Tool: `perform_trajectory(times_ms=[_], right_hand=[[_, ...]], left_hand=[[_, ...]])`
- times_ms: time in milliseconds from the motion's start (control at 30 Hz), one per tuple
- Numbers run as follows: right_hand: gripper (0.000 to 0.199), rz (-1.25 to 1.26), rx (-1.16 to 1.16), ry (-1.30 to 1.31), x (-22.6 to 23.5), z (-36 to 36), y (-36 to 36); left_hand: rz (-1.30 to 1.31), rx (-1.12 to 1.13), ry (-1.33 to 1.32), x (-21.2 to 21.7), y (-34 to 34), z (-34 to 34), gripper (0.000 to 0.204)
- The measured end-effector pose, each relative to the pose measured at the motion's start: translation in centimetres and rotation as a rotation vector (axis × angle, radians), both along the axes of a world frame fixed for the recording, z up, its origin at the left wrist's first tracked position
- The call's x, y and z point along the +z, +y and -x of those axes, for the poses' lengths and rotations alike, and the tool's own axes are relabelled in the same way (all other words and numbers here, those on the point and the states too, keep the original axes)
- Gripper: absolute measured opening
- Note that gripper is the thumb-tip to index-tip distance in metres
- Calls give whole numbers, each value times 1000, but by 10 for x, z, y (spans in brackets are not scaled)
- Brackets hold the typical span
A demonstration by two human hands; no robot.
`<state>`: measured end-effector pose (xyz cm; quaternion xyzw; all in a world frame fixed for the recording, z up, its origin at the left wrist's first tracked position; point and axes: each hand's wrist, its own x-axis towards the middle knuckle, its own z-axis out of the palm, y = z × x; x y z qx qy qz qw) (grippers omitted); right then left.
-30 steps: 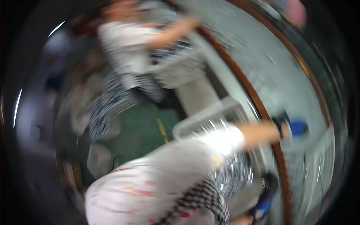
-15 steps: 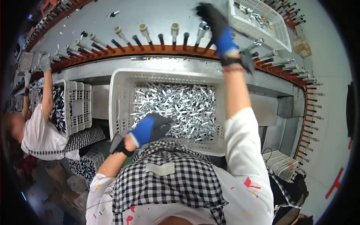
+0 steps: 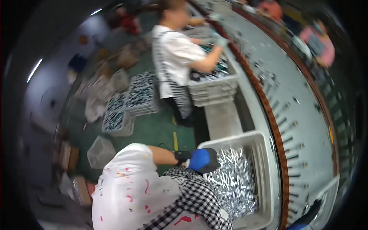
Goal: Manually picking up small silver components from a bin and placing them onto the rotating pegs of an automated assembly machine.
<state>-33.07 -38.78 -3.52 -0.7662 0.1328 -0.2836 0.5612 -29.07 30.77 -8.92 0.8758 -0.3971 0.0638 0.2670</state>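
Observation:
My left hand (image 3: pixel 203 160), in a blue glove with a dark palm, is at the near rim of a large white plastic crate (image 3: pixel 265 153). Inside the crate lies a heap of small, shiny, silver-coloured metal parts (image 3: pixel 234 188). The fingers of that hand are blurred and turned partly away, so I cannot see whether they hold anything. At the lower right edge, part of my right hand (image 3: pixel 312 215) shows in the same kind of glove, beside a white basket (image 3: pixel 329 197). Its fingers are dark and smeared, and anything in them is hidden.
A conveyor with a brown edge (image 3: pixel 264 101) carries rows of upright holders past the crate. Farther along, a co-worker (image 3: pixel 176 57) stands at stacked crates (image 3: pixel 214 92). Full crates of parts (image 3: pixel 142 94) and an empty-looking bin (image 3: pixel 100 151) stand on the green floor (image 3: pixel 165 130).
The view has swung to the left, bringing the co-worker and floor into sight. My right hand has shifted from the top to the lower right edge; my left hand stays by the crate.

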Motion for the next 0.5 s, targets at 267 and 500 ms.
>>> perform_trajectory(times_ms=[267, 500], right_hand=[[41, 55, 332, 302, 111, 8, 259], [49, -176, 486, 430, 107, 4, 216]], left_hand=[[-66, 168, -18, -8, 6, 28, 14], [-103, 194, -74, -21, 8, 35, 19]])
